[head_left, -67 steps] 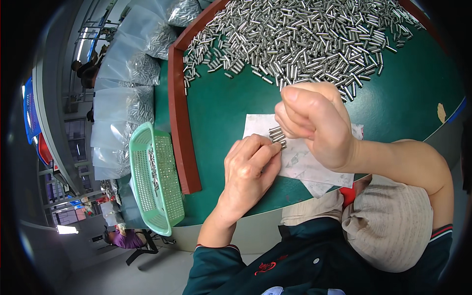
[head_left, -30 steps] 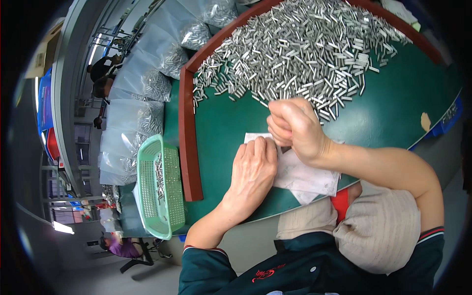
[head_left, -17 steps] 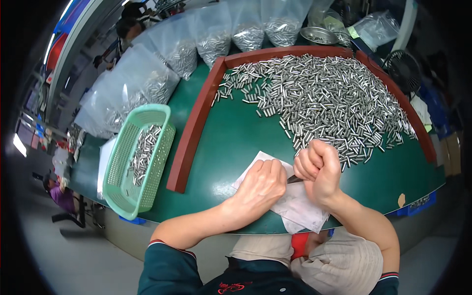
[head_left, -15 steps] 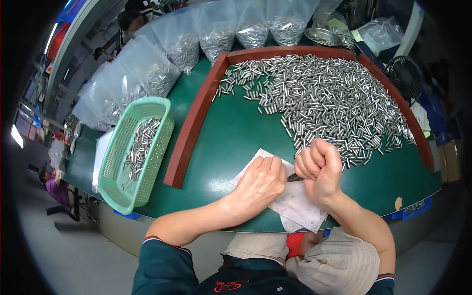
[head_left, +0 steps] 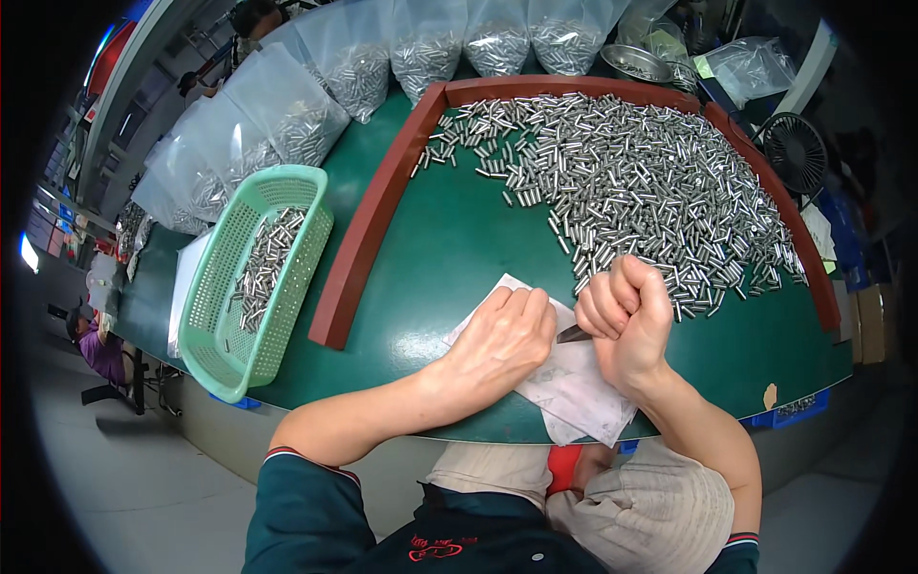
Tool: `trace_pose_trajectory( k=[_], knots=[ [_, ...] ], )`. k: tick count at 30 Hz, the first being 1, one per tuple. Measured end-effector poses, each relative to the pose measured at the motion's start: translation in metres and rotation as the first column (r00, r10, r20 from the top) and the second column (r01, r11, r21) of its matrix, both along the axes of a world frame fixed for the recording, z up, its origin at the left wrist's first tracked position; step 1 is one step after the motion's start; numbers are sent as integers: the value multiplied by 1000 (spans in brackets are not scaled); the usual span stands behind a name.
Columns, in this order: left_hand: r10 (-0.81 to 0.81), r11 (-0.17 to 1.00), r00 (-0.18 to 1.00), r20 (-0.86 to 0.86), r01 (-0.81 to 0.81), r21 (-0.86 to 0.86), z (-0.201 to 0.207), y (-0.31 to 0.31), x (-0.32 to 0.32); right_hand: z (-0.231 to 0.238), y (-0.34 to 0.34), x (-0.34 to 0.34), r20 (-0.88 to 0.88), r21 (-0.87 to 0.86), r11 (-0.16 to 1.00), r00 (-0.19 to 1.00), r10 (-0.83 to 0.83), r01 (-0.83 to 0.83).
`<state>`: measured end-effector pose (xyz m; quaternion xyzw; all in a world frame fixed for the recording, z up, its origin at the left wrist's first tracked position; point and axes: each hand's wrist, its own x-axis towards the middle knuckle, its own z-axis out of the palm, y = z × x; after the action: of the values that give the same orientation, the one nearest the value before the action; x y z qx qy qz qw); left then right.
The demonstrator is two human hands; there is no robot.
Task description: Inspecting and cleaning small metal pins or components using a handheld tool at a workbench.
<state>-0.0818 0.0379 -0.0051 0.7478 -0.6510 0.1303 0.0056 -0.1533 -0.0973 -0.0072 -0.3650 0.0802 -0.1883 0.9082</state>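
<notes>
Both of my hands are closed near the table's front edge, side by side over a whitish, smudged cloth or paper sheet (head_left: 571, 387). My left hand (head_left: 505, 335) is curled with its knuckles up; whatever its fingers hold is hidden. A fist is made by my right hand (head_left: 626, 316), thumb side up. From its finger side a short dark, flat, pointed piece (head_left: 573, 334) sticks out toward the left hand; I cannot tell its kind. Beyond the right hand spreads a large heap of short shiny metal pins (head_left: 650, 191), its near edge close to the knuckles.
A dark red raised border (head_left: 368, 230) frames the green tabletop (head_left: 459, 239). On the left stands a light green plastic basket (head_left: 206, 335) with metal pins inside. Clear bags of pins (head_left: 359, 72) line the back. A black fan (head_left: 796, 153) and a metal bowl (head_left: 636, 65) stand back right.
The whole view has shifted slightly. My two hands stay closed over the sheet, and the dark piece shows a little more between them.
</notes>
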Motion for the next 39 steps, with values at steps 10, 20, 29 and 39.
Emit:
trace_pose_trajectory(
  k=[10, 20, 29, 39],
  knots=[
    [37, 999, 999, 0, -37, -31, -3, 0, -2, 2, 2, -1, -27, -15, 1000, 1000, -7, 7],
    [79, 993, 995, 54, -73, -98, -9, -2, -2, 0, 0, 3, -13, -9, 1000, 1000, 13, -13],
    [32, 982, 988, -151, -59, -180, -11, -2, 8, -1, -3, 2, -24, -17, 1000, 1000, 17, -17],
    [-64, 966, -648, -759, -232, 117, -1, 6, 31, 2, -2, 0, -55, -8, 999, 998, 37, -37]
  ],
)
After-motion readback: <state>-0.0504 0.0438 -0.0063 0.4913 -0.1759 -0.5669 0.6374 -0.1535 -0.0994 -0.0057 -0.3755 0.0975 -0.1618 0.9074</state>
